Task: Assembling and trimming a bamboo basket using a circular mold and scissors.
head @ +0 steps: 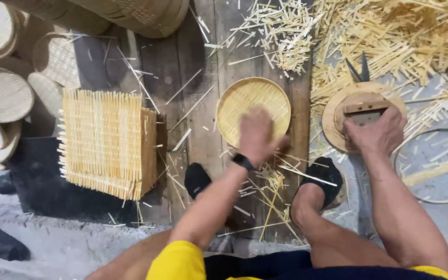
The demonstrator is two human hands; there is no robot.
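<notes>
Nearest the camera, at the bottom of the frame, are two bare legs and two feet in dark socks, the left foot (197, 179) at lower centre and the right foot (321, 179) just right of it, with loose bamboo splinters (270, 194) scattered between them on the wooden floor boards (182, 88). Just above, the left hand (257, 136), one dark band at its wrist, lies blurred on the near edge of the one round woven tray (252, 106) at frame centre; its grip cannot be told, fingers seem spread flat rather than closed round anything. The right hand (378, 136) at centre right presses its fingers down on one flat metal blade with a wooden bar (365, 111), which sits on one round wooden block (338, 111); it holds by pressing, not by a closed fist. The risk, as I judge it, lies here: fingertips rest at the blade, so a slip could cut them, and the sharp splinters by the socks could prick a foot; the tray, held only at its rim, might skid across the boards. To the left stands one square stack of woven mats (107, 142), and one stray dark sock (3, 243) lies at lower left. Farther up, one pair of dark shears (359, 68) pokes from the big heap of bamboo offcuts (390, 36) at upper right; roughly eight finished round woven discs (1, 93) crowd the upper left edge.
</notes>
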